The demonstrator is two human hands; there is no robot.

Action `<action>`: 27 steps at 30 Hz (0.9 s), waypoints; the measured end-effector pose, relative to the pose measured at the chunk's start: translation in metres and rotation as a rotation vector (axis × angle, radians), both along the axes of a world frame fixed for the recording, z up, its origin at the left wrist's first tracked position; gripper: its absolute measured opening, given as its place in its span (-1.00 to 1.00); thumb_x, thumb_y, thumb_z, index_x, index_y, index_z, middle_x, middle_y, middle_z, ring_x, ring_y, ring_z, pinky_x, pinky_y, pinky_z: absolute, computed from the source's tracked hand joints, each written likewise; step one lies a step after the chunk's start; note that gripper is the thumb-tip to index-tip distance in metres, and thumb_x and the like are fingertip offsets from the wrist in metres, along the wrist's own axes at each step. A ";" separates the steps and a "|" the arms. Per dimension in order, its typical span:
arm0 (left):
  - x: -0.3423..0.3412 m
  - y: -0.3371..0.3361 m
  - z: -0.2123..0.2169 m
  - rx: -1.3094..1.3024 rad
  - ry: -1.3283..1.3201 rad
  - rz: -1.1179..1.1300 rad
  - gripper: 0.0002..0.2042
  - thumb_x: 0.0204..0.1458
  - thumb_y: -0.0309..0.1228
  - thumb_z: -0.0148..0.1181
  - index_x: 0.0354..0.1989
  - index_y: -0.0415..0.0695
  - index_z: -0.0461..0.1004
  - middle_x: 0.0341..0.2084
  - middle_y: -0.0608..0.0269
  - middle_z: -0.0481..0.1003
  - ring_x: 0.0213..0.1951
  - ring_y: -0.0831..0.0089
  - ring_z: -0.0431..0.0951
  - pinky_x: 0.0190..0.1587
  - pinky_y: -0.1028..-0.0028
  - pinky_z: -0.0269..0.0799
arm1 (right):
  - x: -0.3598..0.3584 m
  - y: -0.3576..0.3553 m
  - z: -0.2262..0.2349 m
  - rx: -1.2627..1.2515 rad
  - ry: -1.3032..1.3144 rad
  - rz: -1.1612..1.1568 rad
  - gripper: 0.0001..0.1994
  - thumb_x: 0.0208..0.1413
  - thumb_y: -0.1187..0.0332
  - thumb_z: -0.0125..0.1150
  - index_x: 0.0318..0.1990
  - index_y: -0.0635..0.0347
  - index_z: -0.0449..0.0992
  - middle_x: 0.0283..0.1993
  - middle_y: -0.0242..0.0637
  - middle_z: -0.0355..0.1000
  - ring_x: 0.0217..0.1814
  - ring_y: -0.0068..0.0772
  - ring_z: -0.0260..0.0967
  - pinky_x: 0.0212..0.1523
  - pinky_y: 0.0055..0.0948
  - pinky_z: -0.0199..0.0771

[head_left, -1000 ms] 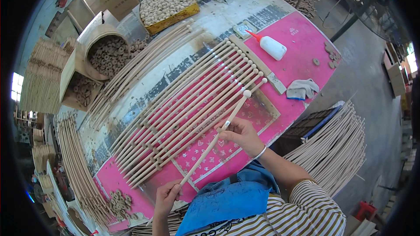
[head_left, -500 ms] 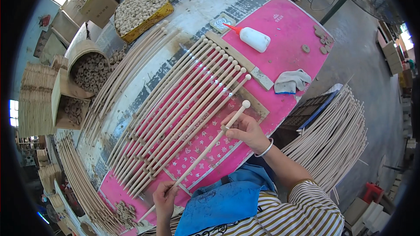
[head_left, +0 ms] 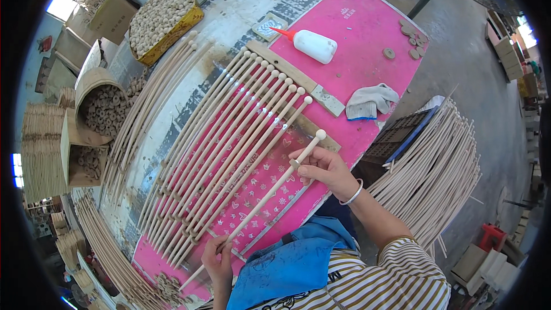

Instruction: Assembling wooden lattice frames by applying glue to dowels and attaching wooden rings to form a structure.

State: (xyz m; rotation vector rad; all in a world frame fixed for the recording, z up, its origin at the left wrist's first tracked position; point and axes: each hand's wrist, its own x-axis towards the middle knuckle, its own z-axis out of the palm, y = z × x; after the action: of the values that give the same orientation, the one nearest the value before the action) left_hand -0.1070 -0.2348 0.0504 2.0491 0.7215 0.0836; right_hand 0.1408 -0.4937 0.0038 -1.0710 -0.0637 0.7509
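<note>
Head view: a person sits at a pink-topped table (head_left: 367, 28); both hands are on one long rod (head_left: 261, 201) with a ball end (head_left: 320, 134)
Right hand (head_left: 321, 167): fingers closed round the rod near its ball end; thumb and forefinger pinch the shaft just below the ball
Left hand (head_left: 217, 259): closed on the rod near its lower end, close to the table edge; a short tail of rod sticks out past the hand
Rod: slanted across the table, just beside the row (head_left: 229, 155) of like rods, apart from the nearest one; whether it rests on the table or hangs just above it I cannot tell
Row: many ball-tipped rods side by side, tops against a wooden strip (head_left: 287, 69)
Risk, roll: laid down askew, the rod would likely cross its neighbour; round shafts roll, so a nudge could shift several
Risk, ball: a pull on the ball could loosen it if it is only glued; the glue bottle (head_left: 313, 45) suggests that
Risk, bend: the rod is thin; uneven pressure from the two hands could bow it
Nearby: cloth (head_left: 370, 102) at the table edge; loose rods (head_left: 436, 172) stacked right of the person, well apart; a box of balls (head_left: 162, 14) at the far side
</note>
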 end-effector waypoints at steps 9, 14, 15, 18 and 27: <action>0.007 -0.009 -0.017 0.014 -0.012 -0.057 -0.86 0.17 -0.65 0.26 -0.11 -0.31 0.56 -0.29 0.13 0.56 -0.25 0.43 0.62 -0.16 0.49 0.57 | 0.006 -0.013 0.002 -0.251 -0.068 -0.044 -0.69 0.25 0.23 0.40 -0.02 0.26 0.58 -0.35 -0.45 0.56 -0.44 -0.73 0.45 -0.47 -0.68 0.41; 0.017 -0.016 -0.026 0.041 -0.038 -0.072 -0.85 0.17 -0.65 0.26 -0.10 -0.31 0.57 -0.29 0.11 0.56 -0.24 0.40 0.63 -0.17 0.48 0.58 | 0.017 -0.020 0.003 -0.249 -0.045 -0.022 -0.71 0.24 0.19 0.41 -0.09 0.24 0.61 -0.36 -0.46 0.56 -0.45 -0.73 0.44 -0.48 -0.69 0.40; 0.019 -0.017 -0.027 0.042 -0.043 -0.064 -0.85 0.17 -0.65 0.26 -0.10 -0.31 0.57 -0.29 0.11 0.57 -0.25 0.40 0.63 -0.17 0.48 0.58 | 0.019 -0.019 0.002 -0.287 -0.060 -0.045 -0.71 0.24 0.18 0.42 -0.13 0.25 0.62 -0.40 -0.45 0.55 -0.47 -0.72 0.43 -0.49 -0.66 0.38; 0.027 -0.020 -0.030 0.036 -0.039 -0.071 -0.85 0.16 -0.66 0.25 -0.10 -0.30 0.57 -0.26 0.09 0.55 -0.23 0.36 0.63 -0.18 0.48 0.59 | 0.028 -0.016 -0.006 -0.443 -0.178 -0.090 -0.71 0.22 0.17 0.43 -0.20 0.26 0.64 -0.48 -0.41 0.53 -0.51 -0.68 0.42 -0.52 -0.58 0.35; 0.058 -0.029 -0.041 0.440 -0.152 -0.156 -0.81 0.10 -0.62 0.30 -0.10 -0.24 0.58 -0.17 0.01 0.50 -0.12 0.11 0.56 -0.09 0.29 0.54 | 0.037 -0.012 -0.007 -0.752 -0.518 -0.210 -0.72 0.15 0.18 0.44 -0.34 0.25 0.63 -0.54 -0.22 0.52 -0.54 -0.37 0.49 -0.49 -0.38 0.38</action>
State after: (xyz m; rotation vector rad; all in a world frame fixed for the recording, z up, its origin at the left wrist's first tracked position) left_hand -0.0486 -0.2642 0.0090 2.4782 0.4745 0.3305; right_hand 0.1779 -0.5059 -0.0028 -1.9411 -0.1119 0.2783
